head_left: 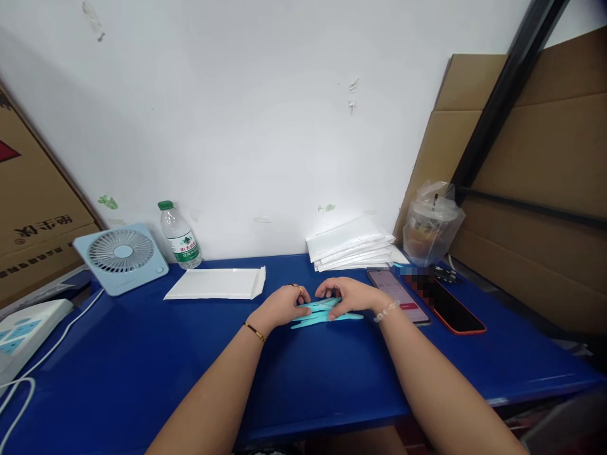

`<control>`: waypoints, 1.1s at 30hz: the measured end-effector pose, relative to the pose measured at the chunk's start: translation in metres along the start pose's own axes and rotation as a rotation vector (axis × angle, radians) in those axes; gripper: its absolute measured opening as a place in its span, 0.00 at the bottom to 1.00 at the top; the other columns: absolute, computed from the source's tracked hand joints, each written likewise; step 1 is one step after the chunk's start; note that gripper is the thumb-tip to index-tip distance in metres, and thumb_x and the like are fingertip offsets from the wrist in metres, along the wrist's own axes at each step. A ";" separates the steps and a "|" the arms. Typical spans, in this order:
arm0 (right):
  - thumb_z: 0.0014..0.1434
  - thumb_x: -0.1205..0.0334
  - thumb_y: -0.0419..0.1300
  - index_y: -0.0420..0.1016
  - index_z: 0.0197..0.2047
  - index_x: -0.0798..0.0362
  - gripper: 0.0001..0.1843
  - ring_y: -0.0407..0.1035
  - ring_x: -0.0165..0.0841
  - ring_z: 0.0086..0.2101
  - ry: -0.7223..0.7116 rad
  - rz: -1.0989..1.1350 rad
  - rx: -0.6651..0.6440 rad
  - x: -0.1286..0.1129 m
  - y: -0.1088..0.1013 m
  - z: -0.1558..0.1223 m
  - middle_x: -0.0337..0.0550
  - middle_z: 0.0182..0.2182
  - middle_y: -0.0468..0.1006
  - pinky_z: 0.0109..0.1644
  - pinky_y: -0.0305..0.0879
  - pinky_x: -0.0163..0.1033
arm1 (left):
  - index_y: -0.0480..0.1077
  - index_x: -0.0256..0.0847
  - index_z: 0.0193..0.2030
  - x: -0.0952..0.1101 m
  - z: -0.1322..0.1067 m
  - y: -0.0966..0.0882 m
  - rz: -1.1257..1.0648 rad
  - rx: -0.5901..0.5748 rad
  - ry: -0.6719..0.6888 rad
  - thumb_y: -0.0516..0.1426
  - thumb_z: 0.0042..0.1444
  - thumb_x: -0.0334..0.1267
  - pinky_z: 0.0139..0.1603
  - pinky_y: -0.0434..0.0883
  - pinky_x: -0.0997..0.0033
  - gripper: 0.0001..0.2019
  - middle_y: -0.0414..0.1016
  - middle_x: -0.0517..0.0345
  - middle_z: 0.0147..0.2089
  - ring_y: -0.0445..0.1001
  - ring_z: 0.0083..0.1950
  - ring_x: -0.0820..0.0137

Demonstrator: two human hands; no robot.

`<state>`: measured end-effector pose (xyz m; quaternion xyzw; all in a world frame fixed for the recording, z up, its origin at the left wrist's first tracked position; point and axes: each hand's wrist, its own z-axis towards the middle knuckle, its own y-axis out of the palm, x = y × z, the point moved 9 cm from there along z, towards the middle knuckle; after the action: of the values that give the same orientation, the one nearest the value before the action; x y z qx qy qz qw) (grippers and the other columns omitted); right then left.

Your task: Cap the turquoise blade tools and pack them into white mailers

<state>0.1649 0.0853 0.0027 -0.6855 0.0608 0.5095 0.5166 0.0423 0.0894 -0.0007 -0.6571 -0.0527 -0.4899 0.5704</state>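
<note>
Several slim turquoise plastic sticks [315, 318] with tapered ends lie in a loose bunch on the blue table, roughly side by side. My left hand [286, 304] has its thumb and curled fingers on the left part of the bunch. From the other side my right hand [348, 296] rests its thumb on the sticks, with the fingers bent around their far edge. My fingers partly cover the bunch, so the exact kind of stick cannot be made out. A flat white padded envelope [213, 284] lies to the left of my left hand.
Behind my right hand is a stack of white envelopes [351, 243]. Two phones [401, 297] and a bagged drink cup [429, 227] are at right. A water bottle [181, 237], a blue fan [122, 258] and a power strip [31, 335] with white cables occupy the left.
</note>
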 end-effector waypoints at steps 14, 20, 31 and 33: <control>0.52 0.53 0.60 0.79 0.33 0.54 0.14 0.68 0.32 0.30 0.057 0.029 0.276 0.022 -0.028 0.001 0.42 0.30 0.76 0.35 0.63 0.36 | 0.77 0.43 0.29 -0.019 0.010 -0.020 -0.054 0.174 -0.044 0.58 0.48 0.48 0.27 0.60 0.73 0.11 0.75 0.58 0.26 0.69 0.27 0.68; 0.51 0.51 0.62 0.80 0.34 0.54 0.15 0.69 0.32 0.31 0.080 0.030 0.360 0.031 -0.037 0.000 0.42 0.30 0.77 0.35 0.63 0.36 | 0.76 0.44 0.22 -0.040 0.012 -0.034 -0.212 0.359 -0.091 0.64 0.39 0.43 0.30 0.64 0.71 0.06 0.75 0.56 0.26 0.70 0.30 0.65; 0.48 0.50 0.63 0.78 0.30 0.56 0.15 0.66 0.29 0.26 0.142 0.042 0.321 0.044 -0.029 0.004 0.40 0.25 0.75 0.30 0.60 0.34 | 0.78 0.42 0.28 -0.046 0.017 -0.022 -0.107 0.225 -0.127 0.62 0.43 0.46 0.26 0.65 0.71 0.10 0.76 0.55 0.27 0.71 0.27 0.67; 0.45 0.51 0.65 0.78 0.32 0.55 0.16 0.65 0.29 0.26 0.174 0.005 0.334 0.047 -0.033 0.001 0.40 0.25 0.74 0.30 0.61 0.34 | 0.78 0.43 0.32 -0.043 0.016 -0.027 -0.083 0.275 -0.062 0.63 0.42 0.45 0.28 0.66 0.72 0.11 0.75 0.55 0.30 0.72 0.29 0.67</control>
<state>0.2068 0.1217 -0.0115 -0.6315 0.1908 0.4325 0.6147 0.0126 0.1325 -0.0105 -0.5847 -0.1640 -0.4809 0.6324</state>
